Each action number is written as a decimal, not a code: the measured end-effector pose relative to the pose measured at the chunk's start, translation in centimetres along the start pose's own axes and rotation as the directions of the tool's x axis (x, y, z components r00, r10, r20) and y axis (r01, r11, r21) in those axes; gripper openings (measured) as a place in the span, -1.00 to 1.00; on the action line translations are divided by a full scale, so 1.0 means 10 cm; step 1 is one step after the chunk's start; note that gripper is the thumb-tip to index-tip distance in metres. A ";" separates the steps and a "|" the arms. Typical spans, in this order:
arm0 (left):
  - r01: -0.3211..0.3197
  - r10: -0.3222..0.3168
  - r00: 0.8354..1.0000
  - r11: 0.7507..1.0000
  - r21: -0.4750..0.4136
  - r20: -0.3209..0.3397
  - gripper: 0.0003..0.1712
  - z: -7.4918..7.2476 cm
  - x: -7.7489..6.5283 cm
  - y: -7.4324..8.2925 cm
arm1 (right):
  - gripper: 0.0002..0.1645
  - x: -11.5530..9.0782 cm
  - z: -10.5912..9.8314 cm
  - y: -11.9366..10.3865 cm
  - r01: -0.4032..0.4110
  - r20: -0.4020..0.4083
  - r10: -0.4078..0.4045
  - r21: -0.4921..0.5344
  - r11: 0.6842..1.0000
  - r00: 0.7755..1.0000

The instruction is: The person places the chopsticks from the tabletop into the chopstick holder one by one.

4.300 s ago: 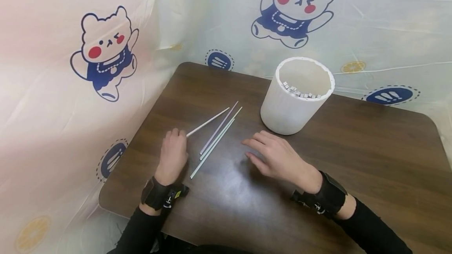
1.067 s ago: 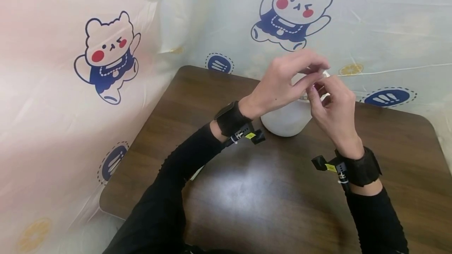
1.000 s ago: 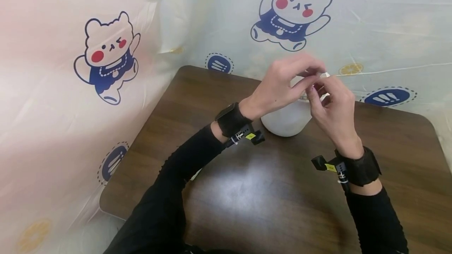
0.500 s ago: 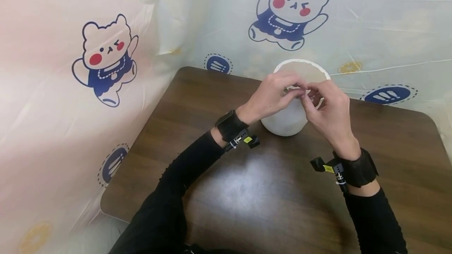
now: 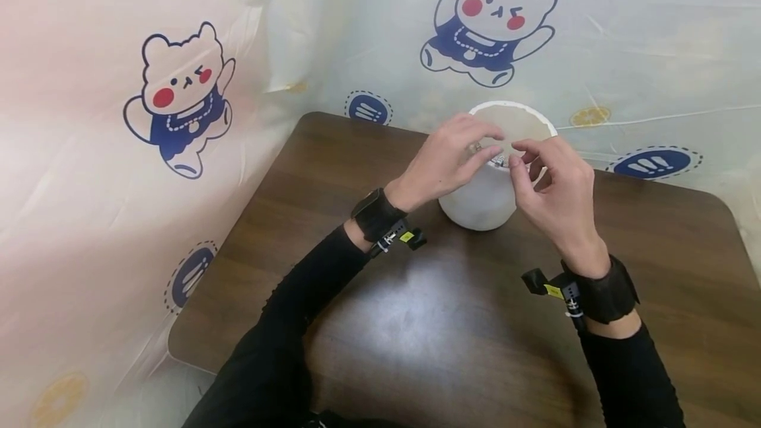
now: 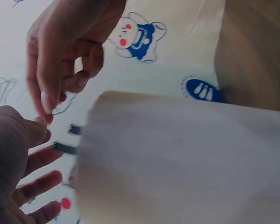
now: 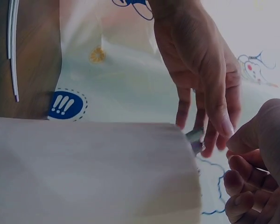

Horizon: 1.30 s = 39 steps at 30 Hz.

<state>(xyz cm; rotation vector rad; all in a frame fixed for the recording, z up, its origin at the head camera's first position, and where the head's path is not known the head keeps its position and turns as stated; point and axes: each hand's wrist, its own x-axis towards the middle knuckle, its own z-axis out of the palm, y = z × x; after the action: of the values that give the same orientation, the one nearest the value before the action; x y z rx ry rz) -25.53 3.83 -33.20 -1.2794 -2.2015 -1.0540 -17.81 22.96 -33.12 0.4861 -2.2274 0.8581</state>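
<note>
Both hands are raised at the mouth of a white cylindrical container (image 5: pixel 479 207). My left hand (image 5: pixel 441 157) is over its near-left rim, thumb and forefinger apart with nothing between them. My right hand (image 5: pixel 561 187) is at the near-right rim, fingers loosely curled, a small gap between thumb and forefinger. In the right wrist view the left hand (image 7: pixel 200 60) hangs beside green and purplish stick ends (image 7: pixel 196 137) poking past the rim. The left wrist view has a green stick end (image 6: pixel 65 148) and a grey one at the rim, near the left fingers (image 6: pixel 42 184).
Thin pale straw-like sticks (image 7: pixel 13 56) lie on the brown table (image 5: pixel 404 362), seen in the right wrist view; the left arm (image 5: pixel 285 309) hides them in the head view. A printed curtain (image 5: pixel 368 32) surrounds the table's back and left sides.
The left hand has left the sticks on the table and come over the container, where both hands' fingertips met. They have since lowered and parted, the left hand drawing back leftward.
</note>
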 end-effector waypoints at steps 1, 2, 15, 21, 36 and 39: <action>0.004 -0.004 1.000 1.000 0.008 -0.023 -0.71 -0.05 -0.02 -0.01 | -0.74 0.00 0.00 -0.03 0.008 -0.005 -0.008 0.010 1.000 1.000; 0.010 -0.010 0.999 1.000 0.014 -0.043 -0.69 -0.09 -0.04 -0.02 | -0.73 0.00 0.00 -0.05 0.017 -0.005 -0.017 0.018 1.000 1.000; 0.304 -0.307 0.952 0.944 0.126 0.006 -0.77 -0.53 -0.74 -0.27 | -0.71 -0.18 0.22 -0.48 0.292 0.073 -0.303 0.133 0.947 0.950; 0.515 -0.542 0.823 0.838 0.179 0.171 -0.81 -0.55 -1.44 -0.43 | -0.71 -0.36 0.43 -0.60 0.364 0.145 -0.383 0.143 0.920 0.912; 0.734 -0.766 0.519 0.627 0.262 0.380 -0.84 -0.62 -2.32 -0.43 | -0.79 -0.77 0.76 -0.75 0.345 0.397 -0.412 0.230 0.910 0.820; 0.714 -0.771 0.529 0.631 0.305 0.355 -0.81 -0.59 -2.37 -0.40 | -0.78 -0.82 0.79 -0.76 0.338 0.428 -0.407 0.230 0.913 0.807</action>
<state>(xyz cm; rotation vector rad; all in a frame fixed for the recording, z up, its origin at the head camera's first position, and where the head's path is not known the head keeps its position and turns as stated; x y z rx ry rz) -17.08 -15.44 -46.32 -0.4853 -3.2856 -0.8861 -11.67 12.87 -39.97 1.2781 -2.3723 0.7425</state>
